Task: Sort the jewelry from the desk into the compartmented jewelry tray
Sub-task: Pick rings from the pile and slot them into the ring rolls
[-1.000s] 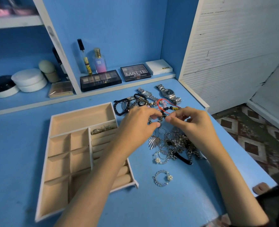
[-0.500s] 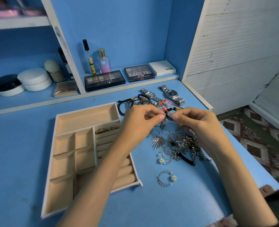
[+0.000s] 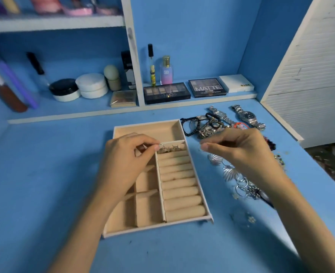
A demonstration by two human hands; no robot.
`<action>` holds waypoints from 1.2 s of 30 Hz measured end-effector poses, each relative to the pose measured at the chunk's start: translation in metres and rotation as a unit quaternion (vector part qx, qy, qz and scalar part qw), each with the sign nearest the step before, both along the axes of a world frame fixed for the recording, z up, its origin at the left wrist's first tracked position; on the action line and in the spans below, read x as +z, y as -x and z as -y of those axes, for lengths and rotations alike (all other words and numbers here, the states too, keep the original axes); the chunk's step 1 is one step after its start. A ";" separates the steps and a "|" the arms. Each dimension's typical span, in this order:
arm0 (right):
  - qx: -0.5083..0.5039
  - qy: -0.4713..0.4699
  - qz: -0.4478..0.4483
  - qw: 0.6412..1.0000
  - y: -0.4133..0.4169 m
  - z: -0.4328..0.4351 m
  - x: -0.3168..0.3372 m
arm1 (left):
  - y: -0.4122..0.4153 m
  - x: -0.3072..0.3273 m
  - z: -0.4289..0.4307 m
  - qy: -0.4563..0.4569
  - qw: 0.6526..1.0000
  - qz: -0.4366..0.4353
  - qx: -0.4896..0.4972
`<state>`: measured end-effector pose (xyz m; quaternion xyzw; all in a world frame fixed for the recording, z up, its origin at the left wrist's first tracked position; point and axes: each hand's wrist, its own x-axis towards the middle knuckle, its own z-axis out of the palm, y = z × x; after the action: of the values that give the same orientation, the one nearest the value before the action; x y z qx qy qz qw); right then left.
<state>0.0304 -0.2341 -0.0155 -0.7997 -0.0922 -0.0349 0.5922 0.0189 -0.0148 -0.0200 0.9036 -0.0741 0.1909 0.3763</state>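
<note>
Pinching a small metal piece [image 3: 161,147] between thumb and forefinger, the left hand [image 3: 127,164] holds it over the top roll slot of the jewelry tray [image 3: 156,227]; likely the placing step, calling next for a gentle release there; its facing is too small to tell; the tray's long axis runs away from the viewer; right hand [image 3: 239,148] curled, contents unclear, above the jewelry pile [image 3: 241,186].

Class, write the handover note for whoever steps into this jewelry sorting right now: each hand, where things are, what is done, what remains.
Left hand pinches a small metal piece over the small compartment at the head of the ring rolls.
Right hand hovers over the desk right of the jewelry tray, thumb on forefinger; whether it holds anything is unclear.
Done: a few small pieces lie in that compartment.
Left: rectangular watch, round watch, black bracelets and the silver pile on the desk.
</note>
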 end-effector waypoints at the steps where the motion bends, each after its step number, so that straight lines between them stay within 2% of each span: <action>1: 0.009 0.021 0.017 1.000 -0.004 -0.010 -0.001 | -0.001 -0.002 -0.001 0.000 1.000 0.004 0.000; 5: 0.018 0.074 0.105 0.992 -0.014 -0.036 -0.008 | -0.003 -0.010 0.001 -0.032 0.999 0.024 -0.023; 9: -0.001 0.053 0.145 0.988 -0.015 -0.041 -0.015 | -0.004 -0.017 0.001 -0.069 0.996 0.043 -0.036; 18: -0.014 0.077 0.157 0.984 -0.015 -0.030 -0.025 | -0.001 -0.014 0.004 -0.074 0.994 0.032 -0.076; 26: -0.006 0.079 0.161 0.984 -0.014 -0.029 -0.024 | 0.000 -0.013 0.004 -0.062 0.995 0.041 -0.073; 36: -0.008 0.077 0.160 0.984 -0.013 -0.029 -0.023 | 0.001 -0.011 0.002 -0.087 0.990 -0.017 -0.107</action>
<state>0.0437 -0.2053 -0.0383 -0.8275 -0.1817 -0.1606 0.5064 0.0180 -0.0166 -0.0309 0.9228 -0.1804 0.1265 0.3161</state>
